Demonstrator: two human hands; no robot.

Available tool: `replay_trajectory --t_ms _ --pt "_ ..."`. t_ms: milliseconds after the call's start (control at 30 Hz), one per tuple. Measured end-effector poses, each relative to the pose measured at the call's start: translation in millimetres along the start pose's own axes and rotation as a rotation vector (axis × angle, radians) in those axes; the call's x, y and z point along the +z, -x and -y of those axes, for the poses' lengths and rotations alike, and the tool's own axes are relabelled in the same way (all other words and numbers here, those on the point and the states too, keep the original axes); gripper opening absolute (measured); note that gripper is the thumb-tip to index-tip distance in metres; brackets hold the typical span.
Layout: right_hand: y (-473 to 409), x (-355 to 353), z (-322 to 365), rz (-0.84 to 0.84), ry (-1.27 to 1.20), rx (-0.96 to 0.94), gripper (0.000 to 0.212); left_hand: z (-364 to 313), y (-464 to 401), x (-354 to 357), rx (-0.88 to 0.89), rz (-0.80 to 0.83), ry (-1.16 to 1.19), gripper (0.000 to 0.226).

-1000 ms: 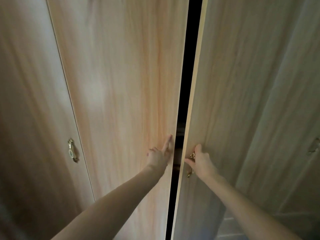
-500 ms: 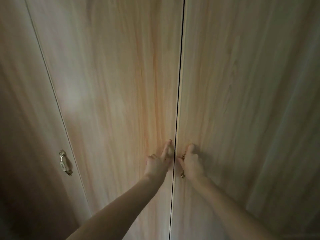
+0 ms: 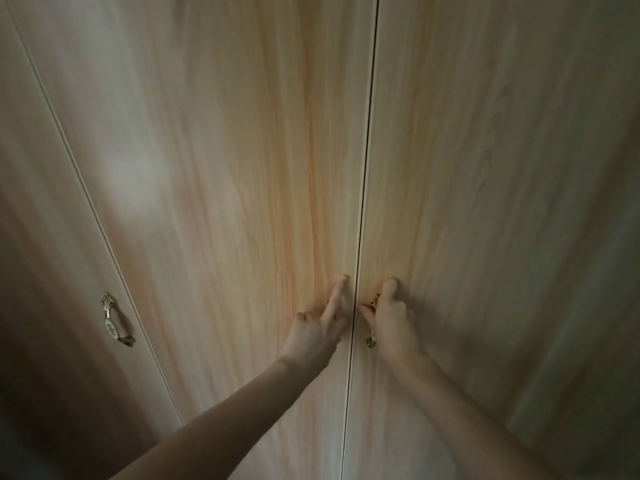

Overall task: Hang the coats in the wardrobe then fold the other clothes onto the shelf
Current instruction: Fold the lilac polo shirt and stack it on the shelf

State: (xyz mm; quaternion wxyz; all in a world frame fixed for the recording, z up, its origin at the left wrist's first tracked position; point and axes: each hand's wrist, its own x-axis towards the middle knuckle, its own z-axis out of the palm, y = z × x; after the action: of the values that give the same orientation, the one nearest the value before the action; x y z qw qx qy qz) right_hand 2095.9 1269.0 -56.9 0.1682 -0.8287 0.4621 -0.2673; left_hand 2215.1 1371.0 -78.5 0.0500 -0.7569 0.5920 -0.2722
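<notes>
Wardrobe, pale wood-grain, seen close from the head view in dim light. Two centre doors, the left door (image 3: 214, 237) and the right door (image 3: 502, 237), are now brought fully together; only a thin dark seam (image 3: 363, 202) is left where a wide dark gap stood a second ago and a hairline half a second ago. The left hand (image 3: 318, 330) is laid against the left door beside the seam, forefinger straight and pressed to the wood, the other fingers curled; a handle under it is mostly hidden. The right hand (image 3: 388, 320) is wrapped round the brass handle (image 3: 372, 327) of the right door, thumb pressed up against the panel. A third door at the far left carries an ornate brass pull (image 3: 116, 320), untouched. No coats, other clothes or shelf are shown; if stowed, they are behind the closed doors, which cannot be confirmed. Judgement: the closing of the doors reads as the final step, with hanging and folding probably done and only release of both hands remaining.
</notes>
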Motion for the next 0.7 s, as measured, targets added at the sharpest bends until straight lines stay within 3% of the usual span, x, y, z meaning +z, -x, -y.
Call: replay_trajectory --t_ms 133,333,533,700 --pt "-2 4 -4 -0.006 0.012 -0.014 0.049 0 1 1 0.022 -0.077 -0.092 0.047" --pt "8 -1 3 0.022 0.016 0.011 0.049 -12 6 -3 -0.032 0.012 -0.139 0.059" --pt "11 -12 8 0.133 -0.103 0.092 0.045 -24 8 -44 -0.112 0.185 0.073 0.066" --pt "43 -27 -5 0.23 0.013 -0.029 0.064 -33 23 -71 -0.087 0.31 0.23 0.056"
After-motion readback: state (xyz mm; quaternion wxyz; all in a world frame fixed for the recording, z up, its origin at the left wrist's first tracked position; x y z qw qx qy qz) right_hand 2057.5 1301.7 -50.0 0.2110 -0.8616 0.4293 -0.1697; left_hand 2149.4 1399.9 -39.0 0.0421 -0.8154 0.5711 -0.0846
